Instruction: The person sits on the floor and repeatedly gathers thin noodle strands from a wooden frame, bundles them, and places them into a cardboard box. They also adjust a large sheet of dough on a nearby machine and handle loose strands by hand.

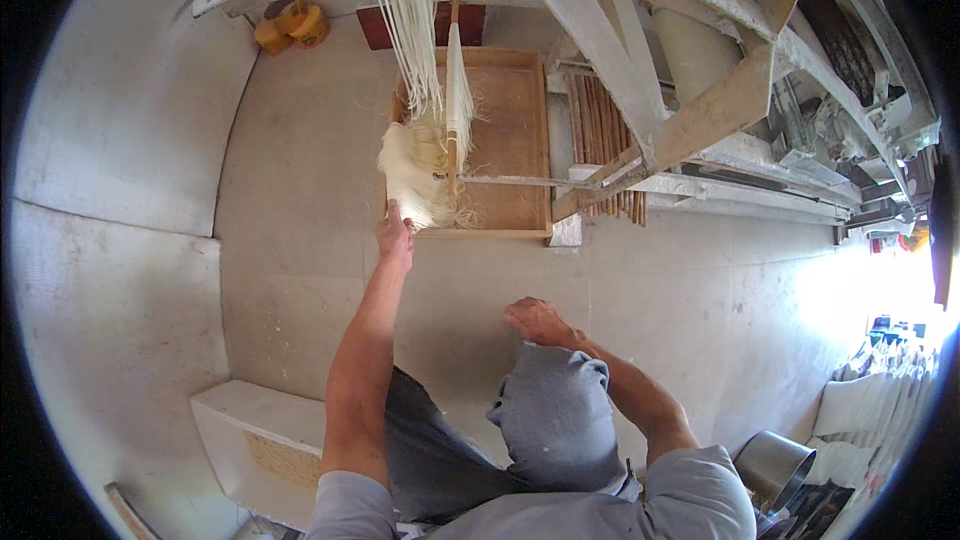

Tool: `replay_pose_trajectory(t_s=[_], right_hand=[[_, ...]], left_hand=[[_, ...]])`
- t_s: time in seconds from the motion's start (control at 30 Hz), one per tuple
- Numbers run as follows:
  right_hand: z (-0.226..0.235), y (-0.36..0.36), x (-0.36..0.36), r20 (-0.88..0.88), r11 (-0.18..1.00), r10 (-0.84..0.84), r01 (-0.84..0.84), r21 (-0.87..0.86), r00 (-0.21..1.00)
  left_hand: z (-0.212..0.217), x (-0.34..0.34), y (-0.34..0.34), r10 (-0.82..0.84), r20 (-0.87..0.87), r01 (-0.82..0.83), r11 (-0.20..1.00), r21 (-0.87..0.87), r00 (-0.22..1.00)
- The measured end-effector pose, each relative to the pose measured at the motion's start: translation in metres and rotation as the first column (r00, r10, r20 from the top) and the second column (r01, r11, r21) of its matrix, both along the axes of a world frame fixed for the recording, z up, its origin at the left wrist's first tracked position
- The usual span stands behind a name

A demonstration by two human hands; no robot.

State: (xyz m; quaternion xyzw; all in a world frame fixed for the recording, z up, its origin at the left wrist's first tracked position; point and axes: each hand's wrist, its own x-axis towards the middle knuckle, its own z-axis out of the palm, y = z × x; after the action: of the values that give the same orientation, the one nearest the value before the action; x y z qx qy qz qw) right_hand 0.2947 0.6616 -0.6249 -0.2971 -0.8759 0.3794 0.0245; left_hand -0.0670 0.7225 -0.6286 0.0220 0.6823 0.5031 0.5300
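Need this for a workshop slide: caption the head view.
Left hand touching a bunch of pale strands at a wooden tray, right hand near a grey-clad knee.

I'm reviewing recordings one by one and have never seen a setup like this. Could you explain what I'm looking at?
There is no robot: a person works bare-handed, and the single picture comes from a fisheye camera on their head, looking down, so straight edges bend. The left hand reaches to the edge of a pale dough-like mass in a shallow wooden tray; whether it grips is unclear. The right hand is by the right knee, with nothing visibly held. Noodle strands hang down over the tray, beside a wooden rod with more strands. To the right stands a pale machine frame.
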Motion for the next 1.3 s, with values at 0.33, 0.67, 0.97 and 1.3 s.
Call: replay_pose_trajectory(t_s=[0.33, 0.67, 0.97, 1.3], right_hand=[[0.032, 0.058, -0.056, -0.258, 0.930, -0.224, 0.285, 0.231, 0.940], [0.022, 0.051, -0.251, -0.354, 0.857, 0.029, -0.205, -0.472, 0.935], [0.010, 0.125, -0.323, -0.507, 0.706, -0.476, -0.031, -0.707, 0.718], [0.040, 0.121, -0.302, -0.590, 0.784, -0.521, 0.073, -0.617, 0.617]], left_hand=[[0.044, 0.007, -0.006, 0.149, -0.564, -0.049, 0.981, 0.188, 0.812], [0.154, 0.014, -0.060, 0.195, -0.580, 0.020, 0.939, 0.343, 0.791], [0.187, 0.025, -0.166, 0.285, -0.471, -0.145, 0.939, 0.310, 0.835], [0.175, 0.026, -0.205, 0.274, -0.364, -0.173, 0.942, 0.288, 0.890]])
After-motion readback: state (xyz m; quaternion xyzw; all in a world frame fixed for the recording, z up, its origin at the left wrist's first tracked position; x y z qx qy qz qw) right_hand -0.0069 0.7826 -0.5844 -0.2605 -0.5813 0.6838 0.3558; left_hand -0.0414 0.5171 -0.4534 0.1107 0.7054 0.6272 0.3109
